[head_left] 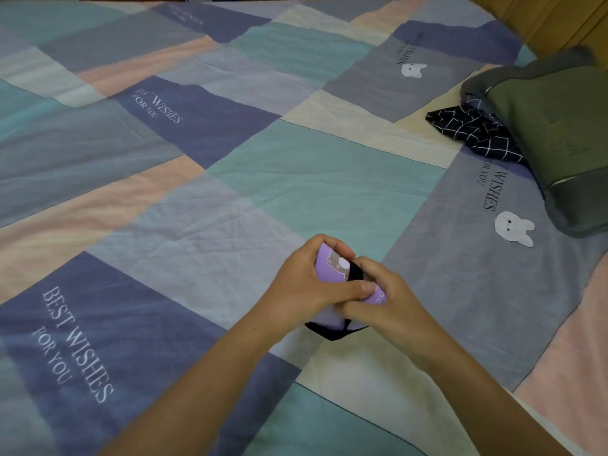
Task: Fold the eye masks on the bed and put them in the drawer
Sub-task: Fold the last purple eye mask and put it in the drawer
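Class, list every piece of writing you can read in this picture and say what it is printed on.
"BEST WISHES FOR YOU": dark blue patch of the bedsheet.
"WISHES FOR YOU": bedsheet patch at upper middle, first word blurred.
Patches near the pillow: partly readable.
Purple eye mask lettering: too small.

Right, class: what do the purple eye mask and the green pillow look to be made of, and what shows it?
Purple eye mask: soft, smooth printed fabric, likely satin or polyester; it bends in both hands, with a black strap. Green pillow: matte woven cloth, probably cotton; it sags and creases.
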Demonstrator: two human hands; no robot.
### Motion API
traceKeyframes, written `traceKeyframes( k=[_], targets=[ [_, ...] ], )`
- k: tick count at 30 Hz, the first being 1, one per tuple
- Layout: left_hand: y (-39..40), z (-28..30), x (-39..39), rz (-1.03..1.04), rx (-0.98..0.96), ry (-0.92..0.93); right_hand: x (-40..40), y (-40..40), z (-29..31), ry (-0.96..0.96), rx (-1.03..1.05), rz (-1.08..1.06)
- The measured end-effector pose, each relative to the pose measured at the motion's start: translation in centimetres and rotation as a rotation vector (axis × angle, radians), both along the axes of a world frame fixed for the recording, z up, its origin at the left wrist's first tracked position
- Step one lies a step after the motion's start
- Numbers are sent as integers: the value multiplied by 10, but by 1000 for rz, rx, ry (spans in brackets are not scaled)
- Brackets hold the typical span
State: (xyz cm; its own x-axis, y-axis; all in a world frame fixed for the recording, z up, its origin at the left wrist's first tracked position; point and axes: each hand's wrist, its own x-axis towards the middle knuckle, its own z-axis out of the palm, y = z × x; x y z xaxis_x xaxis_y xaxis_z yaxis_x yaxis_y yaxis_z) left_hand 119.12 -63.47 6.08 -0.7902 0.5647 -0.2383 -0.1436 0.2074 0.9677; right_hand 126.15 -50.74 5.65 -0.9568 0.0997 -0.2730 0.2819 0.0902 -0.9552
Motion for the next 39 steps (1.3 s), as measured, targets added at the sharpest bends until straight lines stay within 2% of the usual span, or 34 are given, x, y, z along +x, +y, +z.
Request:
traceKeyframes(
  k=[4, 7, 12, 16, 19, 22, 31, 34, 39],
  targets=[
    [-3, -3, -3, 64, 13, 20, 3, 0, -4, 32, -117, -81],
    [-5, -6, -4, 138, 70, -36, 4, -4, -9, 62, -254, -263],
    [-8, -7, -5, 297, 164, -157, 7, -10, -13, 172, -225, -488],
    [-12, -6, -11, 384, 195, -275, 13, -7, -8, 309, 79, -326],
    [-12, -1, -13, 345, 185, -262, 11, -5, -5, 405, 265, -174],
    [-10, 3, -12, 343, 201, -247, 7, -6, -2, 492, 398, -108],
    [-16, 31, -12, 330, 181, -231, 0, -5, 20, 493, 306, -48],
    [-20, 54, -15, 310, 165, -209, -4, -7, 40, 522, 340, -58],
    [-34, 124, -30, 279, 104, -3, -18, -11, 105, 589, 369, -95]
  ],
)
